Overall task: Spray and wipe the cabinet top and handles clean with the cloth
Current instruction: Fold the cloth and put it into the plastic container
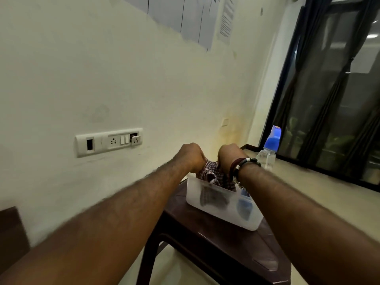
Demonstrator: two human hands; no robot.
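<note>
Both hands, left hand (191, 156) and right hand (229, 156), gripping checked cloth (211, 173) above translucent tub (222, 204).

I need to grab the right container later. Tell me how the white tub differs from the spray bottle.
The white tub is wide, low and open-topped; the spray bottle is tall, narrow and capped by a blue head. The tub sits on the dark stool; the bottle stands behind it to the right. The tub holds the checked cloth, gripped by the left hand and right hand; nothing touches the bottle. Both look like see-through plastic.

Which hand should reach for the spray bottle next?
The right hand: the spray bottle stands just beyond it on the right, while the left hand can keep gripping the cloth.
</note>
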